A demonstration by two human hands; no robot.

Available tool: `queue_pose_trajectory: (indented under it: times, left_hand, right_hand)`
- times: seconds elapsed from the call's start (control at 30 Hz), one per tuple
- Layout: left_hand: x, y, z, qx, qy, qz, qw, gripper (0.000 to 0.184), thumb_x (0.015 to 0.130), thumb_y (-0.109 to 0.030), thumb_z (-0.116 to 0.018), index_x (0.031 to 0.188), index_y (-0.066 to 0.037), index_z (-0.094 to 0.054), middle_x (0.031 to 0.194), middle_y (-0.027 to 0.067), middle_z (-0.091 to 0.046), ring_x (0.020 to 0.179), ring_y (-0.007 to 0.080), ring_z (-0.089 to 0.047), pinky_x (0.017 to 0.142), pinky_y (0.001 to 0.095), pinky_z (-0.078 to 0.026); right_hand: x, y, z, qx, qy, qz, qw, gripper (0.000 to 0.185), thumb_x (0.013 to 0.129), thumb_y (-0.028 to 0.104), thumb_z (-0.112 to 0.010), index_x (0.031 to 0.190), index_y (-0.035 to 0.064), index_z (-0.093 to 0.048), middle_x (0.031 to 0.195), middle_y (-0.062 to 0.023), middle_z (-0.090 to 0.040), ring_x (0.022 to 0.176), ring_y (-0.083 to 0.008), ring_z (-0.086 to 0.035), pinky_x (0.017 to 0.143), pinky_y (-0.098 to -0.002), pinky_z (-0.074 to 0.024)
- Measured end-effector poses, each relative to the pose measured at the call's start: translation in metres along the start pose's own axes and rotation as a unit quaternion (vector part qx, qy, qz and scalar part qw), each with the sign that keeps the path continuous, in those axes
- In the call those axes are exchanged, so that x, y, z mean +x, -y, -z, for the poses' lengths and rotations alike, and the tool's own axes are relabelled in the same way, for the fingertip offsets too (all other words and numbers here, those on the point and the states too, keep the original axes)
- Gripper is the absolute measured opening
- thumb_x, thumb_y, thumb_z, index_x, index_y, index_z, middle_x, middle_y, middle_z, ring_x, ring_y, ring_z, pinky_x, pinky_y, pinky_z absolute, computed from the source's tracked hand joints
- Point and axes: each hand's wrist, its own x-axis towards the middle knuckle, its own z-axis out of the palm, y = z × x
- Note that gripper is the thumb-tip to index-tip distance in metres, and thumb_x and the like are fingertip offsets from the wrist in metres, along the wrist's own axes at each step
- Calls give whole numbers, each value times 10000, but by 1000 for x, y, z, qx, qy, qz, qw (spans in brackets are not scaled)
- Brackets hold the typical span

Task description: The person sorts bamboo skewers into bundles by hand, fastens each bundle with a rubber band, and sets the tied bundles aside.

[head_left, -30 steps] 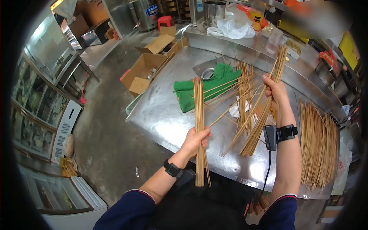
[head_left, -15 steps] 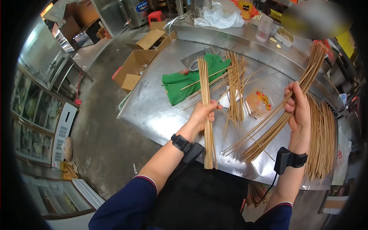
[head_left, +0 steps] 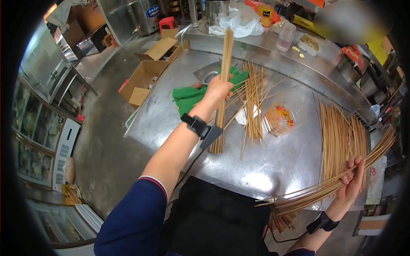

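Note:
My left hand (head_left: 219, 89) is wrapped round an upright bundle of thin wooden sticks (head_left: 226, 55) above the table's left half, in front of a green cloth (head_left: 184, 99). At the lower right, my right hand (head_left: 351, 179) grips a second bundle (head_left: 316, 192), which lies slantwise over the table's front edge. Just behind that hand, a large pile of sticks (head_left: 337, 141) rests on the steel table (head_left: 171, 128). Loose sticks (head_left: 255, 106) lie crossed in the middle, beside a clear container (head_left: 278, 120) with red and yellow bits in it.
A raised steel shelf (head_left: 256, 47) at the back holds a white plastic bag (head_left: 237, 22), a clear cup (head_left: 286, 36) and a white tray (head_left: 308, 45). Open cardboard boxes (head_left: 147, 81) stand left of the table. More bundled sticks (head_left: 282, 222) show below the front edge.
My left hand has moved up and away with its bundle. My right hand has swung down and to the right, and its bundle has tilted from steep to nearly level.

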Motion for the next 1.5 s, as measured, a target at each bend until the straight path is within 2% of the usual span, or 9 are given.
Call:
queue_pose_trajectory:
  times: [0.13, 0.2, 0.37, 0.57, 0.63, 0.8, 0.9, 1.07, 1.5]
  left_hand:
    - [-47, -9, 29, -51, -2, -70, 996, 283, 837, -88, -542, 1108, -23, -493, 758, 29, -529, 494, 58, -436, 409, 199, -353]
    - [-92, -15, 39, -110, 94, -88, 986, 281, 868, -153, -535, 1116, -28, -492, 796, 65, -578, 469, 50, -437, 395, 187, -348]
    - [-171, 37, 34, -222, 260, 71, 937, 359, 918, -248, -458, 1170, 7, -452, 848, 131, -596, 524, 69, -438, 469, 200, -369]
    - [-177, 59, 45, -273, 247, 92, 925, 421, 927, -290, -432, 1220, 12, -431, 952, 146, -568, 639, 85, -453, 523, 213, -384]
    - [-173, 61, 44, -244, 225, 104, 938, 416, 919, -286, -448, 1212, 8, -447, 1019, 145, -549, 721, 103, -471, 545, 211, -390]
    - [-169, 62, 34, -255, 231, 126, 930, 388, 903, -252, -488, 1194, 4, -462, 1090, 120, -520, 807, 126, -481, 582, 218, -406]
    - [-168, 73, 30, -264, 247, 134, 923, 370, 895, -220, -508, 1197, -12, -455, 1097, 88, -515, 838, 131, -492, 609, 238, -429]
    - [-173, 60, 31, -253, 244, 145, 925, 394, 893, -247, -507, 1219, -33, -448, 1065, 54, -517, 931, 149, -513, 722, 289, -472]
    - [-174, 60, 26, -245, 246, 122, 930, 391, 889, -234, -518, 1216, -29, -455, 1057, 48, -528, 929, 152, -533, 798, 304, -466]
  right_hand:
    - [1, -30, -28, 20, 38, -50, 998, 215, 942, 278, -430, 854, 83, -442, 748, -26, -437, 527, -36, -362, 367, -135, -324]
    - [12, -50, -41, 37, 77, -83, 993, 228, 939, 300, -431, 847, 92, -446, 744, -24, -442, 541, -39, -370, 380, -140, -323]
    - [28, -133, -98, -17, 113, -181, 977, 263, 916, 353, -464, 792, 121, -469, 723, -8, -460, 602, -89, -402, 518, -205, -354]
    - [18, -210, -120, 0, 130, -236, 963, 254, 895, 337, -516, 807, 101, -484, 677, -9, -471, 625, -115, -453, 560, -258, -393]
    - [18, -214, -129, 13, 51, -272, 961, 243, 883, 314, -545, 832, 89, -470, 675, -16, -481, 627, -134, -499, 572, -273, -431]
    - [17, -217, -163, -120, 45, -217, 968, 366, 802, 83, -634, 1132, 19, -488, 709, 15, -538, 571, -50, -487, 419, -198, -374]
    - [24, -230, -161, -155, 108, -236, 953, 273, 792, 87, -649, 1034, 17, -543, 716, 12, -548, 534, -43, -462, 417, -189, -351]
    - [24, -222, -156, -77, 70, -294, 950, 121, 819, 166, -621, 837, 72, -547, 604, 33, -489, 450, -39, -386, 381, -199, -319]
    - [29, -227, -148, -70, 74, -284, 954, 159, 801, 167, -641, 874, 52, -560, 623, 21, -505, 473, -48, -413, 407, -204, -337]
